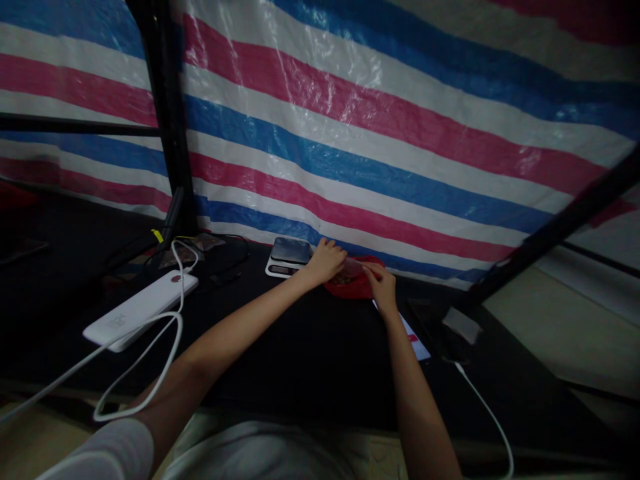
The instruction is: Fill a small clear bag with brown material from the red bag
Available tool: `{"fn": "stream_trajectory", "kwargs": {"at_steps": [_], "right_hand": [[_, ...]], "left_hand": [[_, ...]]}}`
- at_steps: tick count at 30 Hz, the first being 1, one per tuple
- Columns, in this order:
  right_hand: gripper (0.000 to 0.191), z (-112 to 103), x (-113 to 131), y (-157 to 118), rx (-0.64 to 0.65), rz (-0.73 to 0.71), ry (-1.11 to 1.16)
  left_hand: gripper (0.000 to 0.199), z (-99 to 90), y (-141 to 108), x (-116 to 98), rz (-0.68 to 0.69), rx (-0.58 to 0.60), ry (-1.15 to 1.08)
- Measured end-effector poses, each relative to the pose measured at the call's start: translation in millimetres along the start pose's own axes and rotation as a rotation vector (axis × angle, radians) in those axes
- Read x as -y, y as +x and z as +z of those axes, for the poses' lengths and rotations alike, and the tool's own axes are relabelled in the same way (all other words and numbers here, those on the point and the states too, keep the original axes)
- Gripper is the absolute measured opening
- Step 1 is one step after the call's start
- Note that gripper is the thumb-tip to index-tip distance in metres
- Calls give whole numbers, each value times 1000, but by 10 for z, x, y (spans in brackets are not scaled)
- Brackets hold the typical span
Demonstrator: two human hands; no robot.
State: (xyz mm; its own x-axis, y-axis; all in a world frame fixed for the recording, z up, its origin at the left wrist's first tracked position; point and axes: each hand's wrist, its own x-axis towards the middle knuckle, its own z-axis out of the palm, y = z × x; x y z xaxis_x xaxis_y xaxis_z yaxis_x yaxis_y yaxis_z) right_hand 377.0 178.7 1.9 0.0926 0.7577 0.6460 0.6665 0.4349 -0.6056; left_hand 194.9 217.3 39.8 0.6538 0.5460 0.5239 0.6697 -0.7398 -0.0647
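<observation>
- left hand: curled at the red dish rim, beside the scale; grip unclear to us.
- right hand: fingers pinch a clear bag over the dish.
- dish: far on the surface, by the tarp.
- we advise: steady the dish, keep the bag low.

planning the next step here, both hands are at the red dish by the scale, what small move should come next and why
Probably lift the small clear bag off the red dish and shift it left onto the kitchen scale. Both the left hand and right hand already meet at the bag over the dish, and the scale sits right beside the left hand with its platform bare. What the bag holds is too dim to tell.
</observation>
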Motion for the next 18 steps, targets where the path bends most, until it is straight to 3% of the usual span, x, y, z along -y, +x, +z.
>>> {"fn": "stream_trajectory", "kwargs": {"at_steps": [5,12,18], "right_hand": [[31,8,-9,-13,-11,4,-53],[27,-15,-63,-40,-47,132,-292],[32,-3,-26,-29,-40,-2,-212]], "left_hand": [[18,19,11,66,-7,-13,1],[15,-12,10,69,-10,-67,-7],[16,13,33,82,-51,14,-82]]}}
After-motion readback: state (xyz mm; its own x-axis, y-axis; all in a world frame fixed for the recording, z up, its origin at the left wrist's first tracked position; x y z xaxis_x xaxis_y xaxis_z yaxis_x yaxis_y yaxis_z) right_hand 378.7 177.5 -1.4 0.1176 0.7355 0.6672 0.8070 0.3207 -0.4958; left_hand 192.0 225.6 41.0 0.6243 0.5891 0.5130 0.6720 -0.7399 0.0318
